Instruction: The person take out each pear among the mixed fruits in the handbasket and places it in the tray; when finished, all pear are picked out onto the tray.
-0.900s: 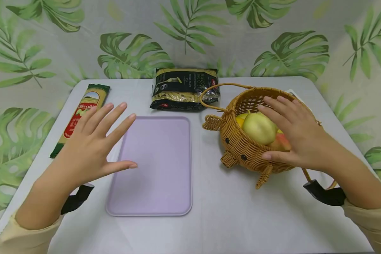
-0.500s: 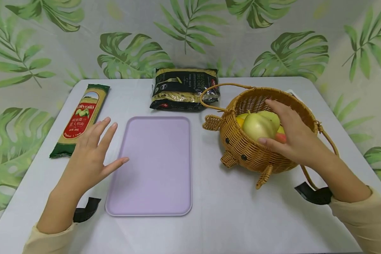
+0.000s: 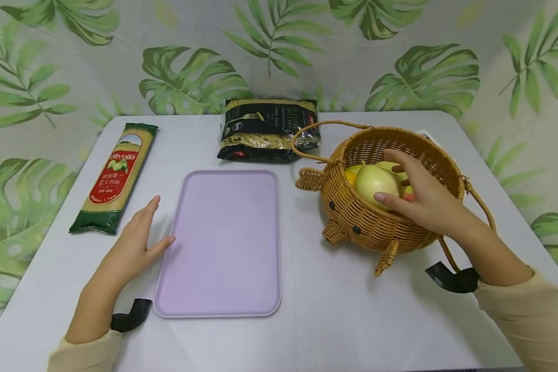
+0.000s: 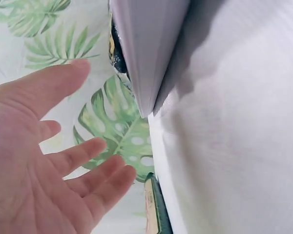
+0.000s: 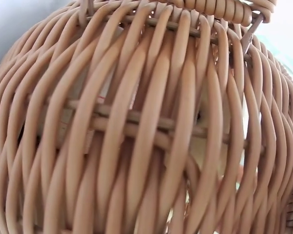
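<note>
My right hand (image 3: 423, 199) reaches over the pig-faced wicker basket (image 3: 362, 232), thumb and bent fingers spread about a round, pale yellow-green fruit (image 3: 375, 185) with a short stem. The thumb overlaps the fruit's lower edge, while the fingertips hover by its right side. Other yellow and reddish fruit lies partly hidden beneath the hand. In the right wrist view the woven basket wall (image 5: 146, 122) fills the picture and the hand is out of sight. Holding nothing, my left hand (image 3: 130, 253) is beside the left edge of the lilac tray (image 3: 223, 248), its palm (image 4: 34, 170) turned inward and fingers relaxed.
A long spaghetti packet (image 3: 113, 178) lies at the left of the white-covered table (image 3: 335, 320). At the back is a black pasta bag (image 3: 269, 126), partly crossed by the basket's handle (image 3: 302, 150). Behind hangs a leaf-patterned cloth (image 3: 279, 51).
Both hands have come down from a raised, spread pose. The left sinks lower beside the tray, uncovering the spaghetti packet; the right moves left into the basket's opening, its fingers bending toward the pale fruit.
</note>
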`<state>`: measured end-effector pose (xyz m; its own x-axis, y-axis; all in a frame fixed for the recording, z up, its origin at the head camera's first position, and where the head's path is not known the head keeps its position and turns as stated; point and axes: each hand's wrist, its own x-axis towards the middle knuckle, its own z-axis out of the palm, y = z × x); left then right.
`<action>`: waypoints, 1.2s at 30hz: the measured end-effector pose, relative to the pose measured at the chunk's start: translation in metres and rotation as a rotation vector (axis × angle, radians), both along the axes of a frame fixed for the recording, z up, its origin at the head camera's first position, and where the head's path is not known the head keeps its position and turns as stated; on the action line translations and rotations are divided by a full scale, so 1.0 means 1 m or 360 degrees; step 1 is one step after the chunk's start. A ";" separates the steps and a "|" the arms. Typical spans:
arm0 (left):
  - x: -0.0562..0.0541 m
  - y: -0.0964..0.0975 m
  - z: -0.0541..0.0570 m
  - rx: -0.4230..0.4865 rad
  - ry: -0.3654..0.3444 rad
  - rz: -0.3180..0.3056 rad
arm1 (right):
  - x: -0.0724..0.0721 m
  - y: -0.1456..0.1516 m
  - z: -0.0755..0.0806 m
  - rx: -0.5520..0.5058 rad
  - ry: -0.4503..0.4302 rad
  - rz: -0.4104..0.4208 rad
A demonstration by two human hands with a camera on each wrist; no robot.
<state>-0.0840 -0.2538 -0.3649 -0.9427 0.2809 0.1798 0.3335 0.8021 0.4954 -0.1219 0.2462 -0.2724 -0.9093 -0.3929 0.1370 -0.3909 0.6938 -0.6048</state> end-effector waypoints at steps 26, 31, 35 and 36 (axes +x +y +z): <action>-0.005 -0.017 -0.036 0.0403 -0.0334 -0.0174 | -0.007 0.000 0.000 -0.0015 -0.0248 0.0054; -0.005 -0.019 -0.038 0.0385 -0.0340 -0.0195 | -0.008 0.000 0.001 -0.0027 -0.0301 0.0048; -0.004 -0.021 -0.039 0.0366 -0.0357 -0.0189 | -0.009 0.001 0.001 -0.0027 -0.0336 0.0036; -0.004 -0.021 -0.039 0.0363 -0.0354 -0.0191 | -0.009 0.001 0.000 -0.0026 -0.0340 0.0034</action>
<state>-0.0884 -0.2745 -0.4038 -0.9287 0.3683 0.0441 0.2820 0.6239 0.7288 -0.1311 0.2470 -0.2721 -0.9100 -0.4114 -0.0513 -0.2671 0.6764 -0.6864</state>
